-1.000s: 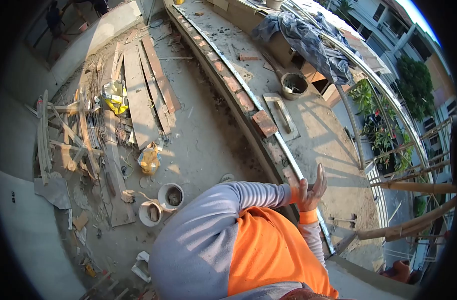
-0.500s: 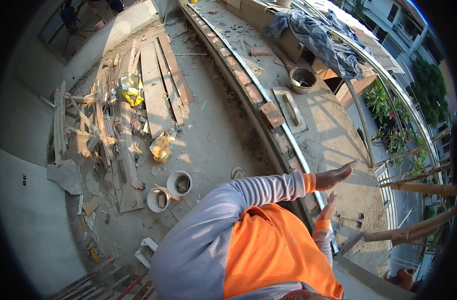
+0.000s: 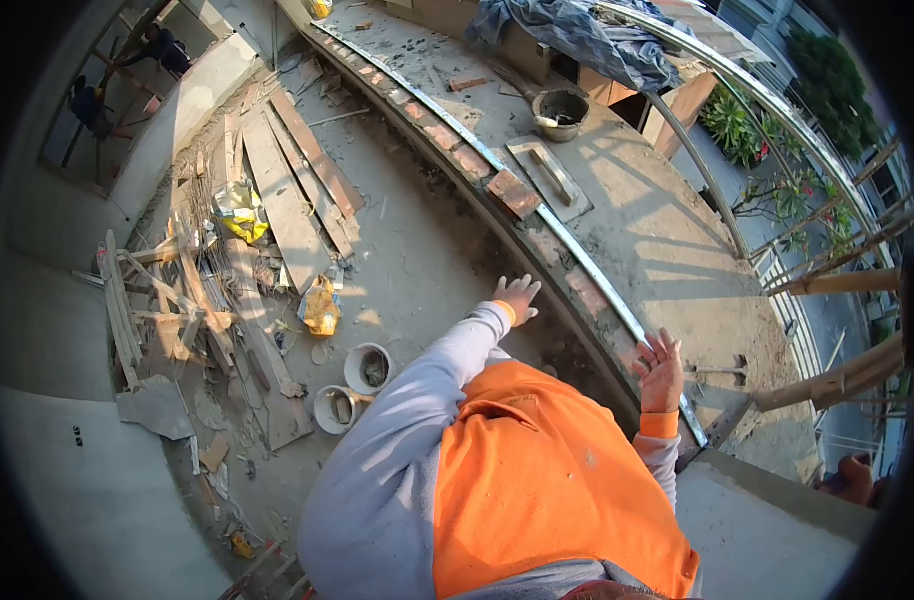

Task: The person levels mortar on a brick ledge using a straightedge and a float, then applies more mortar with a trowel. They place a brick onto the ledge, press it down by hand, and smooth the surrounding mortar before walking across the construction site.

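Observation:
My left hand (image 3: 517,299) hangs empty over the inner side of a low brick course (image 3: 584,290), its fingers spread. On the outer side, my right hand (image 3: 661,372) is raised with the palm showing and fingers apart, overlapping a long silvery metal bar (image 3: 609,293) in this view. The bar runs along the course. A loose brick (image 3: 514,193) rests across the course, farther along from both hands. Beside it on the slab lies a plastering float (image 3: 550,178). A dark bucket (image 3: 561,115) holding mortar stands just beyond. Right of my right hand lies a small hammer-like tool (image 3: 719,370).
Planks (image 3: 285,200) and scrap wood (image 3: 167,290) cover the floor at left. Two white buckets (image 3: 368,369) stand near my left elbow. Bamboo poles (image 3: 847,370) and a curved metal rail (image 3: 717,60) border the slab's right side. Other people (image 3: 160,48) are at upper left.
My left hand has swung left, from over the metal bar to the inner side of the course. My right hand has turned palm up and its fingers have spread. The view has shifted slightly.

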Tool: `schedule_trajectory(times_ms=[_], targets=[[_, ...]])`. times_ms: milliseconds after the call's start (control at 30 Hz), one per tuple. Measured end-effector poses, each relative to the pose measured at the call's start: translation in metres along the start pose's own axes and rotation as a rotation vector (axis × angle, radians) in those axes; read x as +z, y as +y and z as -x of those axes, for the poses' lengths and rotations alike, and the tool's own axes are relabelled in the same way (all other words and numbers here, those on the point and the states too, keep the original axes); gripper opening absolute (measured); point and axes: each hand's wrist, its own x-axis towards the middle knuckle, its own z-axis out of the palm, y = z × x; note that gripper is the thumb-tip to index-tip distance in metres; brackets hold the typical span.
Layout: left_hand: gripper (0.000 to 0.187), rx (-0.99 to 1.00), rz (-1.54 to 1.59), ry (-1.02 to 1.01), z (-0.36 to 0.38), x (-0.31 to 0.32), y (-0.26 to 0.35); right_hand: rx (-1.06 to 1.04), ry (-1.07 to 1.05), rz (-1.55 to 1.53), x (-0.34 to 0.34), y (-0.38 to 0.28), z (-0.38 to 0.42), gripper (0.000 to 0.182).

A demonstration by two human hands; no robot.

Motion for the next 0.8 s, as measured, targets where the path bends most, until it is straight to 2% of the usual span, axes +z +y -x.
schedule_trajectory(times_ms=[33,67,133,200,300,367,400,500,567,600,667,733,800], targets=[[0.072,-0.166,0.19,-0.105,0.02,0.024,-0.037,-0.032,0.193,0.288,-0.021,0.007,0.0,0.058],[0.07,-0.29,0.289,-0.096,0.029,0.081,-0.091,-0.028,0.277,0.333,-0.05,0.02,-0.002,0.051],[0.07,-0.602,0.369,-0.188,0.096,0.109,-0.145,0.064,0.413,0.227,-0.079,0.027,0.011,0.045],[0.066,-0.752,0.374,-0.25,0.162,0.157,-0.197,0.08,0.438,0.264,-0.122,0.042,0.023,0.046],[0.073,-0.974,0.446,-0.309,0.238,0.175,-0.204,0.13,0.507,0.415,-0.145,0.06,0.037,0.048],[0.073,-0.981,0.468,-0.317,0.251,0.19,-0.199,0.159,0.549,0.525,-0.151,0.065,0.034,0.048],[0.072,-0.992,0.489,-0.313,0.247,0.196,-0.2,0.166,0.499,0.562,-0.151,0.069,0.029,0.049],[0.072,-0.819,0.519,-0.165,0.199,0.206,-0.187,0.153,0.414,0.648,-0.135,0.072,0.012,0.048],[0.07,-0.698,0.614,-0.089,0.149,0.182,-0.169,0.047,0.263,0.864,-0.128,0.08,-0.009,0.045],[0.068,-0.637,0.685,-0.033,0.126,0.158,-0.156,0.031,0.238,0.876,-0.119,0.08,-0.016,0.043],[0.067,-0.469,0.754,0.061,0.083,0.118,-0.137,0.023,0.183,0.943,-0.114,0.089,-0.034,0.042],[0.067,-0.41,0.772,0.115,0.046,0.092,-0.124,0.028,0.144,1.083,-0.129,0.112,-0.054,0.044],[0.066,-0.34,0.785,0.159,0.023,0.07,-0.129,0.096,0.124,1.284,-0.113,0.113,-0.069,0.049]])
